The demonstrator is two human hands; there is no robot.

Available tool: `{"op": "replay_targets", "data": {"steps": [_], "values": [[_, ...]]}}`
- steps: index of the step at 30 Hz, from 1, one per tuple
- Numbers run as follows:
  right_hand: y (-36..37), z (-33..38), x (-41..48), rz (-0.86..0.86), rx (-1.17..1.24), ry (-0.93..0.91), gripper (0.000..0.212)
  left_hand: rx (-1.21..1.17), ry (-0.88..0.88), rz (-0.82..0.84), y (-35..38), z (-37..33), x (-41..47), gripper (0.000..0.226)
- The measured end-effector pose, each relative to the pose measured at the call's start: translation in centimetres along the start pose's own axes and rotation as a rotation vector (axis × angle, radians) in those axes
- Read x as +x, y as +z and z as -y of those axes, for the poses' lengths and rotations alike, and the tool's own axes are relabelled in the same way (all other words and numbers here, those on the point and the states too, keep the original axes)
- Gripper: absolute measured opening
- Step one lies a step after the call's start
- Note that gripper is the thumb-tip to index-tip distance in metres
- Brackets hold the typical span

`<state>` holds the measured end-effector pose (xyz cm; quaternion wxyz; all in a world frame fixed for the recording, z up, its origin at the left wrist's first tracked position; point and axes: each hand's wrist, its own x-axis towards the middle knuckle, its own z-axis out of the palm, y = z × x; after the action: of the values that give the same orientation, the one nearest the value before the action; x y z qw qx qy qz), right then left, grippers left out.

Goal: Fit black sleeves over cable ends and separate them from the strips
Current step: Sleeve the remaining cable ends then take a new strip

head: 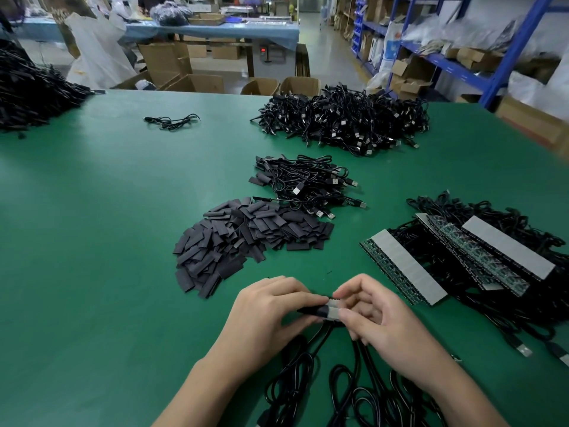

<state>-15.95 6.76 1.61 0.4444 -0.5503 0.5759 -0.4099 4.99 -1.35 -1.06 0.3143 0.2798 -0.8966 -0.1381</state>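
Low over the green table (92,241), our left hand (271,312) pinches a black sleeve (311,311) between thumb and fingers. Our right hand (381,322) grips the short grey strip (334,309) that touches it. Black cables (311,365) trail from both toward us. The loose sleeve pile (246,238) lies just beyond our hands, and more strips (406,266) lie to the right.

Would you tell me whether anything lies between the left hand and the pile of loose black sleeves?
Nothing visible does: only bare green table separates the left hand from the near edge of the sleeve pile. That hand is occupied, pinching a sleeved cable end whose strip the right hand holds.
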Motion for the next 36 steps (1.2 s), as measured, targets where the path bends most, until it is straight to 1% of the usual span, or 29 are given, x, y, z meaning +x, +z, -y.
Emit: {"op": "replay_targets", "data": {"steps": [4,11,15,17,22,26,28,32,36], "values": [[-0.09,-0.4,0.08,-0.001,0.019,0.024,0.03,0.014,0.025,0.007,0.12,0.05,-0.09,0.023],[0.47,-0.61,0.15,-0.016,0.008,0.039,0.032,0.01,0.078,-0.007,0.81,-0.28,-0.15,0.023],[0.41,-0.68,0.35,-0.082,0.024,0.044,0.032,-0.053,0.021,-0.027,0.54,-0.18,-0.09,0.027],[0.29,-0.59,0.37,-0.108,0.054,0.056,0.031,-0.111,-0.015,-0.034,0.28,-0.18,-0.01,0.024],[-0.12,-0.33,0.33,-0.085,0.148,0.1,0.02,-0.189,-0.058,-0.019,-0.14,-0.35,0.06,0.018],[-0.27,-0.35,0.35,-0.109,0.104,0.121,0.019,-0.173,-0.068,-0.001,-0.11,-0.27,-0.04,0.018],[-0.19,-0.38,0.29,-0.118,0.091,0.114,0.02,-0.155,-0.067,0.013,-0.02,-0.2,-0.05,0.018],[-0.14,-0.46,0.21,-0.106,0.081,0.097,0.029,-0.154,-0.066,0.039,-0.07,-0.25,-0.07,0.019],[-0.06,-0.54,0.23,-0.098,0.058,0.085,0.03,-0.169,-0.066,0.053,-0.05,-0.28,-0.05,0.018]]}}
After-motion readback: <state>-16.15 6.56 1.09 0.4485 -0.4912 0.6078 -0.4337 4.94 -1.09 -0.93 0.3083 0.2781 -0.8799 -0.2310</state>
